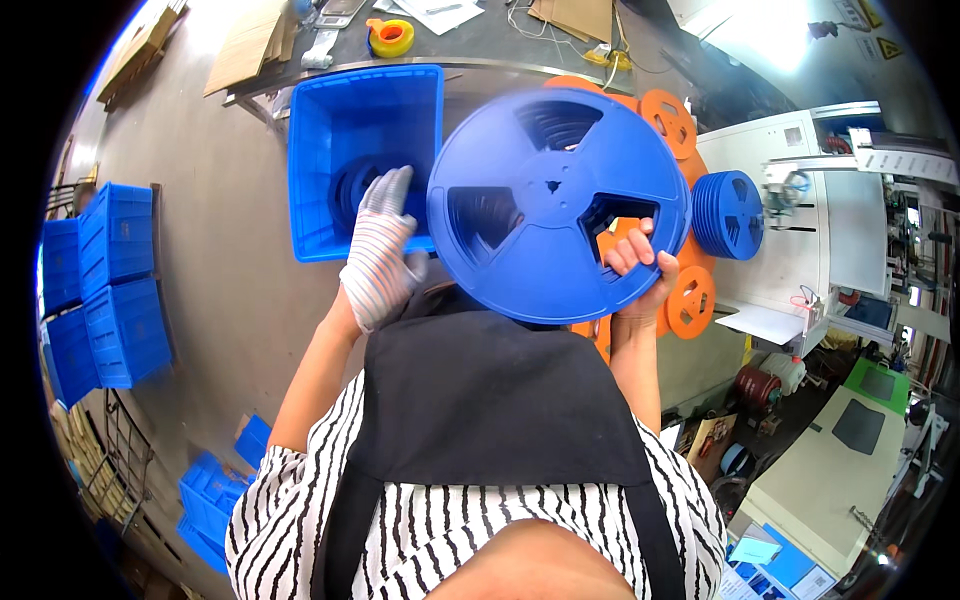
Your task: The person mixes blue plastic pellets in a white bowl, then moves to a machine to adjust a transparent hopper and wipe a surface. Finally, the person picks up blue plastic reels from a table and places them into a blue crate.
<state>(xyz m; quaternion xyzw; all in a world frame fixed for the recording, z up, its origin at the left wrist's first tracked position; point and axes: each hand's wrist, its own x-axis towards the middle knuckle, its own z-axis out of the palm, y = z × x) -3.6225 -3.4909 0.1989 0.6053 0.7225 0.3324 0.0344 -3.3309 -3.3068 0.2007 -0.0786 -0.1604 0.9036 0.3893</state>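
Note:
A large blue plastic reel (pixel 555 270), with fan-shaped cutouts and a small hub hole, is held up before my chest. More reel edges show through its cutouts, so several seem stacked together. My right hand (pixel 645 262), bare, is closed on its rim at the lower right, with the fingers hooked through a cutout. My left hand (pixel 382 245), in a striped grey-white glove, is open and apart from the reel's left edge. It hovers over the near side of a blue plastic crate (pixel 300 170), where dark blue reels (pixel 350 190) lie at the bottom, partly hidden by the hand.
An orange rack with round discs (pixel 690 300) stands behind the held reel and bears another row of blue reels (pixel 738 215). A worktable (pixel 470 45) at the far side carries yellow-orange tape (pixel 390 38). Stacked blue crates (pixel 125 330) stand at left, machines (pixel 840 450) at right.

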